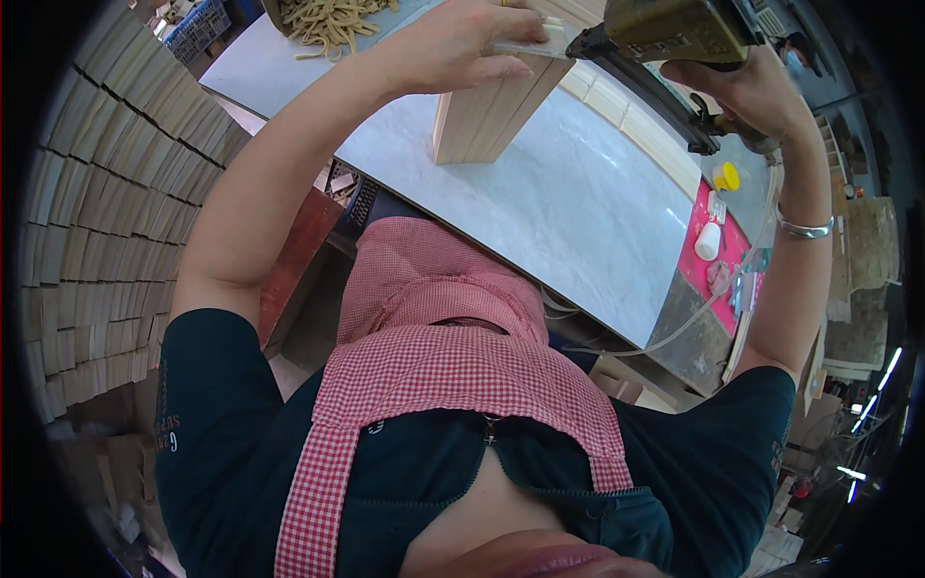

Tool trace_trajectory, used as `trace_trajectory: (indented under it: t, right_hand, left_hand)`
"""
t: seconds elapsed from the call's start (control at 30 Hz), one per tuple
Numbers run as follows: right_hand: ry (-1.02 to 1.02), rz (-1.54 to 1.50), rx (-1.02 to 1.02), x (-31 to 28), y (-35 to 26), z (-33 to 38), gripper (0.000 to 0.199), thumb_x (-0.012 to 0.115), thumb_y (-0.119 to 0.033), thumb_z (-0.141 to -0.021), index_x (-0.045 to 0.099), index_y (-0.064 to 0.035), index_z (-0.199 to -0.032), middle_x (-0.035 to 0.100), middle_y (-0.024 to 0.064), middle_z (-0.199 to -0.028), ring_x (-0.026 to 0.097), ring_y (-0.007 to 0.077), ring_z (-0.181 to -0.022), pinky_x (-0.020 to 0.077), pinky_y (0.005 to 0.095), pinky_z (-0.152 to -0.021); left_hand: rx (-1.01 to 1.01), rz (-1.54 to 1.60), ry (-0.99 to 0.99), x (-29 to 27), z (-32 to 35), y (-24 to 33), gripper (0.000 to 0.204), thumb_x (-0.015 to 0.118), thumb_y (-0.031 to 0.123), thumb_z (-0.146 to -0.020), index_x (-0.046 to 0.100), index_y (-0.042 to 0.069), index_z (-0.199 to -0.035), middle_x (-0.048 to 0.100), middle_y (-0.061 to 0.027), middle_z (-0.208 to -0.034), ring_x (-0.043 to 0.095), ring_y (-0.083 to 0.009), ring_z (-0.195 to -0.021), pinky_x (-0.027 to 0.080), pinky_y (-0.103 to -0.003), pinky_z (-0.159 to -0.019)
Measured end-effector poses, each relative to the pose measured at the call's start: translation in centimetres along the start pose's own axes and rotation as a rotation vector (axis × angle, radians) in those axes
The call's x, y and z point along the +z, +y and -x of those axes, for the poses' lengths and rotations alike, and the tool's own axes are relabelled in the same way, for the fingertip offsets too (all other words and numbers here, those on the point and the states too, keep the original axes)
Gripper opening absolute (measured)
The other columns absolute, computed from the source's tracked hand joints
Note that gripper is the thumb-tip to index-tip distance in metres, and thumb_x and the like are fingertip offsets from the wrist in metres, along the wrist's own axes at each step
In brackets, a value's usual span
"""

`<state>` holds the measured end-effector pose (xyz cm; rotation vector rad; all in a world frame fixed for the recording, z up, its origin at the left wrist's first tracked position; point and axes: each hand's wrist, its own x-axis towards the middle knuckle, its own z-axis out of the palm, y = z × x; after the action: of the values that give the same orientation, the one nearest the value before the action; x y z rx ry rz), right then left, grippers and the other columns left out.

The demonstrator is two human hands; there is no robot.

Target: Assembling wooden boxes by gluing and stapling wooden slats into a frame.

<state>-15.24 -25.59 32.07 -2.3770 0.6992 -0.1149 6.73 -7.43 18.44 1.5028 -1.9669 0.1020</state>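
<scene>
- At the far edge of the marble desk [578, 202], stood upright: wooden box [487, 120], long axis vertical.
- Pressed flat over its top: left hand [462, 43], fingers [515, 69] closed on a thin strip [530, 46].
- Just right of the strip, muzzle touching: nail gun [674, 29].
- Wrapped tight around its grip: right hand [747, 91], forearm raised.

Dark navy short-sleeved shirt [222, 424], small pale print on sleeve edges. Red-and-white checked fabric apron [453, 366], straps over shoulders. Thin silver metal bangle [805, 228] on right wrist. Bare forearms.
</scene>
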Motion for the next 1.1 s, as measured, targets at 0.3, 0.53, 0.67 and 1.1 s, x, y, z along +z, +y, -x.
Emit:
trace_trajectory:
  t: [0.3, 0.53, 0.67, 1.1]
  right_hand:
    - [0.32, 0.251, -0.484, 0.7, 3.2, 2.8, 0.053, 0.088, -0.029, -0.077, 0.064, -0.0023, -0.116, 0.071, 0.0178, -0.112, 0.071, 0.0349, -0.098, 0.0591, 0.0386, -0.086]
    - [0.244, 0.216, 0.109, 3.2, 14.7, 12.1, 0.044, 0.071, -0.017, -0.086, 0.06, 0.0027, -0.124, 0.067, 0.0184, -0.105, 0.065, 0.0274, -0.087, 0.053, 0.0375, -0.079]
    - [0.177, 0.534, 0.256, 5.9, 25.1, 17.8, 0.049, 0.062, -0.015, -0.089, 0.054, -0.001, -0.135, 0.068, 0.0235, -0.115, 0.066, 0.0436, -0.102, 0.0521, 0.0455, -0.086]
    - [0.332, 0.799, 0.789, 12.4, 38.6, 24.5, 0.054, 0.062, -0.026, -0.091, 0.049, -0.0087, -0.14, 0.068, 0.0222, -0.117, 0.066, 0.0447, -0.101, 0.054, 0.0521, -0.082]
  left_hand:
    - [-0.229, -0.009, 0.055, -1.6, 1.7, -0.1, 0.044, 0.068, 0.019, -0.086, 0.056, 0.001, -0.125, 0.058, -0.0212, -0.125, 0.059, -0.0356, -0.109, 0.049, -0.043, -0.091]
    - [-0.623, 0.387, 0.481, -3.2, 12.3, -2.0, 0.054, 0.068, 0.017, -0.09, 0.048, 0.005, -0.139, 0.059, -0.0182, -0.123, 0.059, -0.0269, -0.107, 0.049, -0.035, -0.091]
    - [-0.735, 0.66, 0.778, 1.1, 16.7, -0.7, 0.06, 0.067, 0.015, -0.095, 0.043, 0.006, -0.149, 0.06, -0.0156, -0.124, 0.06, -0.0182, -0.104, 0.049, -0.025, -0.09]
    - [-1.255, 0.141, 0.338, 15.6, 18.7, -1.7, 0.088, 0.077, 0.042, -0.083, 0.037, 0.004, -0.152, 0.051, -0.0198, -0.137, 0.051, -0.0325, -0.126, 0.047, -0.042, -0.1]
